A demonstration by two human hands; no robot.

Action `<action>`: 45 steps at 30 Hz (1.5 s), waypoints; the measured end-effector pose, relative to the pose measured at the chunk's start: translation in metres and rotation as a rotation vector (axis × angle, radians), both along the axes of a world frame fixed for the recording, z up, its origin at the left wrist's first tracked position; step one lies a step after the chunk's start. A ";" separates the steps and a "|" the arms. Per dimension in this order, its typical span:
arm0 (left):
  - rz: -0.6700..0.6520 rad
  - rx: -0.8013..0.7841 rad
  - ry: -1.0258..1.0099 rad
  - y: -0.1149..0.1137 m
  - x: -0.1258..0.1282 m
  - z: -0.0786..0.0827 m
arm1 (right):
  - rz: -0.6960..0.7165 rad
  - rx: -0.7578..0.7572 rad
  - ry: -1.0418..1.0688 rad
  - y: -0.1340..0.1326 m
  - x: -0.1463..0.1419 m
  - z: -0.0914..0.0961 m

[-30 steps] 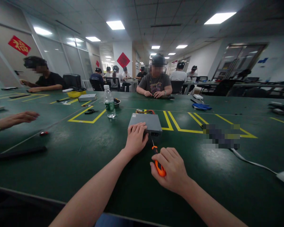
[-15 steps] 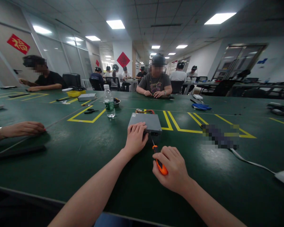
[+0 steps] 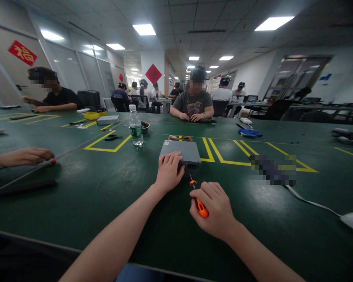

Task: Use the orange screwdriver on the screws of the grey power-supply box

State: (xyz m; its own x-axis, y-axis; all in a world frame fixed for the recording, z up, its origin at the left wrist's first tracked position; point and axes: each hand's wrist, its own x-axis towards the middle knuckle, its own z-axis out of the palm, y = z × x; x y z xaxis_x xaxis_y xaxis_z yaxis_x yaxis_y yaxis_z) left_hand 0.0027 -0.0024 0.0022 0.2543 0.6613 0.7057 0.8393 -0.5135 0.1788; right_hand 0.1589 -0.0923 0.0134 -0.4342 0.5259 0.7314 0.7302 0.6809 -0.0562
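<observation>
A grey metal computer power supply [image 3: 184, 150] lies on the green table in front of me, with its socket side facing me and coloured cables behind it. My left hand [image 3: 170, 170] grips its near left corner, fingers over the top and thumb against the front face. In my right hand [image 3: 213, 209] is a screwdriver [image 3: 202, 207] with an orange and black handle, its fingers closed round the grip. The thin shaft points up to the near face of the power supply. Whether the tip sits in a screw is too small to tell.
A water bottle [image 3: 135, 127] stands left of the power supply, near black pliers [image 3: 113, 137]. To the right are a blurred dark object [image 3: 272, 169] and a white cable [image 3: 312, 202]. At left is another person's hand [image 3: 32, 156]; a person [image 3: 192, 102] sits opposite.
The screwdriver handle has turned a little within my right hand. My left hand and the power supply stay put. At left, the other person's hand has shifted slightly, showing a small red thing.
</observation>
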 end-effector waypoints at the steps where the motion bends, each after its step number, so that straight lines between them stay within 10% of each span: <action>1: 0.000 0.000 -0.002 0.000 0.000 0.000 | -0.001 -0.003 0.002 0.000 0.000 0.001; 45: 0.002 0.020 0.003 0.001 -0.001 -0.001 | -0.007 0.022 0.050 0.000 0.000 0.000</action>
State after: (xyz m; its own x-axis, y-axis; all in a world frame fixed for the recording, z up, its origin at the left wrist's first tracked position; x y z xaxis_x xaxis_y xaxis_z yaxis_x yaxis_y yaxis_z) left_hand 0.0018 -0.0015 0.0010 0.2555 0.6477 0.7178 0.8407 -0.5154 0.1658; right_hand 0.1592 -0.0925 0.0134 -0.3926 0.5122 0.7638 0.7318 0.6771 -0.0779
